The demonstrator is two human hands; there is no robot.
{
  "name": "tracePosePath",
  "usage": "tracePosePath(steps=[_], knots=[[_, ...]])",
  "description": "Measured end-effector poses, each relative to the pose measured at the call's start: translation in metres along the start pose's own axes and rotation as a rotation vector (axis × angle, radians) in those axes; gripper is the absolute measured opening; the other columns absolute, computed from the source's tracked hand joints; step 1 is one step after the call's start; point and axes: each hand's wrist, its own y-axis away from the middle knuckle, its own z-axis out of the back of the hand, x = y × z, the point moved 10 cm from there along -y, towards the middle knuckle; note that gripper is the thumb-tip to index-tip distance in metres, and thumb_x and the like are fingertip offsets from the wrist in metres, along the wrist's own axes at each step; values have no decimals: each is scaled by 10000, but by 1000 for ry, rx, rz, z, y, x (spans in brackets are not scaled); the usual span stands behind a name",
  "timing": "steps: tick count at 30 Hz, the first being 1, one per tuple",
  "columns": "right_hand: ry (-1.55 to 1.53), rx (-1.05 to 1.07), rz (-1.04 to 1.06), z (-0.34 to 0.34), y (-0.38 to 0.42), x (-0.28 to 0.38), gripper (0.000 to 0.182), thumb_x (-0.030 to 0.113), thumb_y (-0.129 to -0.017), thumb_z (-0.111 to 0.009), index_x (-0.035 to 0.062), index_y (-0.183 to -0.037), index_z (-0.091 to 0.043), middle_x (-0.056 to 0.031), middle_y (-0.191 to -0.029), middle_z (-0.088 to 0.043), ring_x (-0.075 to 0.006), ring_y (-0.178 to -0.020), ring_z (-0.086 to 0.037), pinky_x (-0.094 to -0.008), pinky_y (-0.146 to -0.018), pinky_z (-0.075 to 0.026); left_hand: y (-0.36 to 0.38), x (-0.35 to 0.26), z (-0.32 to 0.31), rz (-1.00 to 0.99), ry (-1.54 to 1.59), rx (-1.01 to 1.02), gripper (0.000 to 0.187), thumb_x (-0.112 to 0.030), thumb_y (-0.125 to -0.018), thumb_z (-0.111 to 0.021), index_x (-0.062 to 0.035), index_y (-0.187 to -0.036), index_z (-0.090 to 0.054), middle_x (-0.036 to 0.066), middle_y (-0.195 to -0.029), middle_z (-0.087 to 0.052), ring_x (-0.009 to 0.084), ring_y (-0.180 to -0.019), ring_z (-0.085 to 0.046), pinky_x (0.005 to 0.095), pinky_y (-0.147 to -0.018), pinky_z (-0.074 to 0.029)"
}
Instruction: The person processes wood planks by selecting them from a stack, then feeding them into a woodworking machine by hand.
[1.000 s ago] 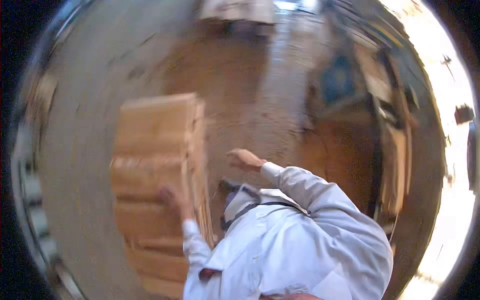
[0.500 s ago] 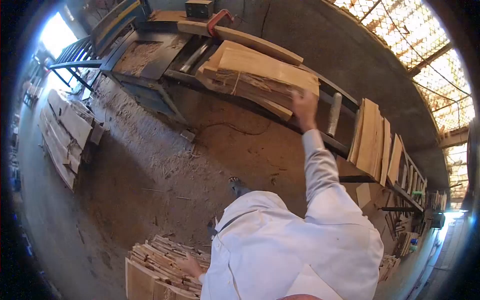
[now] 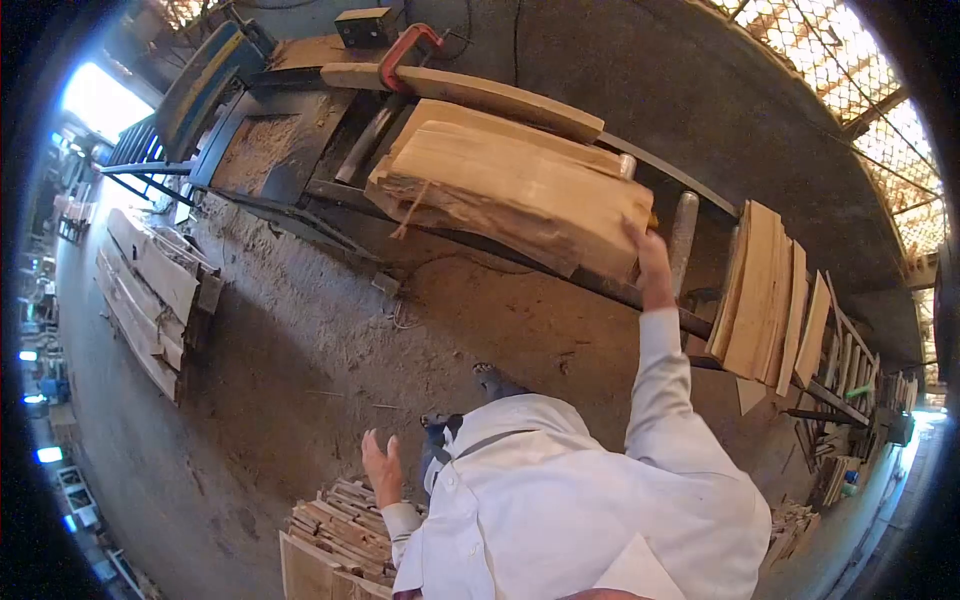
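Observation:
A thick wooden board (image 3: 520, 175) with a rough bark edge lies across the roller bench, on top of other boards. At its right end, my right hand (image 3: 652, 262) is closed on the corner; part of the fingers is hidden behind the wood. My left hand (image 3: 382, 467) is raised above a stack of rough-edged wood pieces (image 3: 340, 530) at the lower left. Its fingers are apart and nothing is in it.
A long narrow board (image 3: 480, 95) runs along the back of the bench, with a red clamp (image 3: 405, 58) at its left. Metal rollers (image 3: 684, 230) and more boards (image 3: 752, 290) are to the right. Slabs (image 3: 150, 290) lie on the floor at left.
My right hand has shifted to the board's right end, and the board now sits turned, its bark edge nearer me. My left hand has risen from the stack below.

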Motion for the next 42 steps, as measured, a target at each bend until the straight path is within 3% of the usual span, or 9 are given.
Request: tracePosePath(steps=[2,6,14,19,32,35,38,41,42], knots=[[-318,187,4,-13,10,-51,631,386,-936,-720,-7,-1389,-525,-141,-1314,-647,-283,-1139,-660,-417,-992,-536,-8,-14,-8,-44,8,48,548,-250,-939,-677,63,-1364,-529,281,-1438,-516,426,-1354,-478,462,-1128,-392],[-432,118,-269,-70,111,-60,579,372,-974,-667,29,-1414,-513,-93,-1405,-597,-260,-1268,-580,-440,-1075,-463,-37,-67,-21,-126,61,120,520,-272,-942,-678,38,-1343,-564,254,-1372,-589,395,-1303,-546,448,-1089,-435],[-646,329,-409,-146,206,-87,539,243,-914,-761,64,-1373,-542,-46,-1337,-634,-209,-1207,-614,-386,-1023,-504,-86,-228,-40,-297,447,355,582,-423,-965,-652,0,-1359,-584,211,-1335,-643,317,-1233,-626,392,-1036,-477],[-628,207,-246,-98,185,-69,483,238,-902,-763,58,-1315,-587,-38,-1218,-685,-200,-1149,-637,-381,-995,-517,-87,-281,-34,-345,530,406,579,-428,-985,-632,17,-1352,-581,205,-1318,-654,310,-1230,-624,390,-1029,-481],[-789,-296,238,135,157,-27,401,226,-969,-681,56,-1326,-611,-86,-1323,-644,-243,-1225,-605,-427,-1020,-529,-86,-134,-73,-102,584,400,493,-334,-986,-657,46,-1296,-609,146,-1147,-710,214,-986,-706,329,-836,-553],[-722,-408,204,144,166,-30,378,275,-995,-655,51,-1297,-613,-89,-1309,-647,-259,-1171,-632,-441,-988,-552,-85,-117,-82,-44,631,404,509,-353,-985,-656,50,-1292,-611,154,-1138,-710,216,-968,-709,332,-829,-553],[-613,-416,-19,205,131,-117,362,341,-1020,-616,34,-1212,-628,-109,-1194,-685,-252,-1022,-690,-404,-871,-601,-76,-111,-89,10,654,436,520,-365,-981,-659,45,-1298,-610,154,-1136,-712,213,-963,-710,332,-826,-553],[148,-108,-492,158,159,-92,393,393,-1031,-589,18,-1137,-630,-116,-1060,-707,-225,-881,-713,-346,-755,-617,-77,-120,-90,-10,627,445,523,-368,-976,-662,42,-1298,-613,158,-1134,-712,214,-961,-711,332,-824,-553],[169,-97,-448,144,159,-78,401,400,-1026,-597,13,-1125,-630,-117,-1026,-707,-216,-862,-713,-327,-733,-612,-76,-128,-85,-19,611,432,521,-368,-974,-662,42,-1293,-617,159,-1133,-712,215,-959,-711,333,-825,-552]])
